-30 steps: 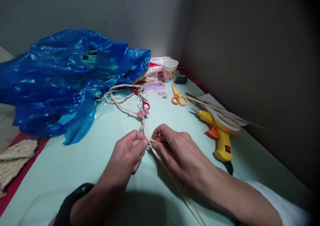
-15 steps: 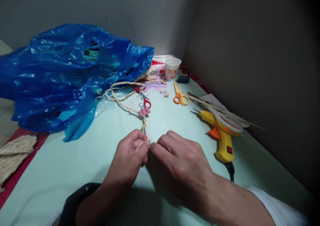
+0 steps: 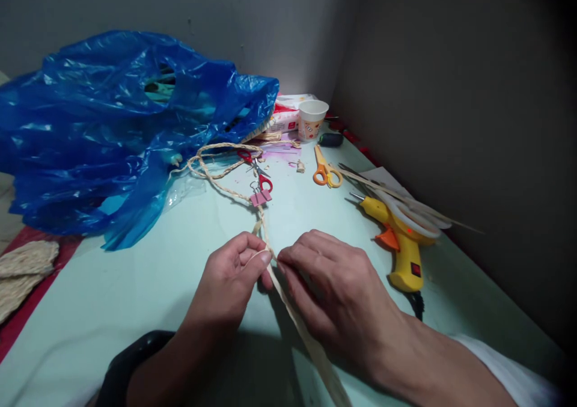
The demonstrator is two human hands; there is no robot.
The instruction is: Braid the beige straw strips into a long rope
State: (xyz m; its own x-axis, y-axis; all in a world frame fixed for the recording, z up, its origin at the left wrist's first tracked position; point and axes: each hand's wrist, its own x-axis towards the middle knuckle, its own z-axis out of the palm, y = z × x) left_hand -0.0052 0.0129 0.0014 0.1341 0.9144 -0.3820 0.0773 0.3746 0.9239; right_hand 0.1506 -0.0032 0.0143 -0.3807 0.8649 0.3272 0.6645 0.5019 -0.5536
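Observation:
My left hand (image 3: 238, 275) pinches the near end of a pale braided cord (image 3: 264, 223) between thumb and fingers. Close on its right, my right hand (image 3: 329, 281) is closed with its fingertips on a strand at the braid's end. From between the hands a flat, pale fibre strip (image 3: 302, 329) runs down toward me. A pink binder clip (image 3: 261, 198) grips the cord farther up, beside red-handled scissors (image 3: 265, 182). Beyond the clip, the finished braid (image 3: 216, 147) loops loosely across the table. The strand ends inside my fingers are partly hidden.
A big blue plastic bag (image 3: 103, 118) fills the back left. On the right lie a yellow glue gun (image 3: 406, 257) with its light on, long fibre strips (image 3: 406, 199) and orange-yellow scissors (image 3: 324, 169). A paper cup (image 3: 312, 121) stands at the back. Woven pieces (image 3: 27, 269) lie far left.
A flat pale strip now hangs from between my hands toward me. My right hand has shifted slightly right, apart from the left. The view has tilted a little.

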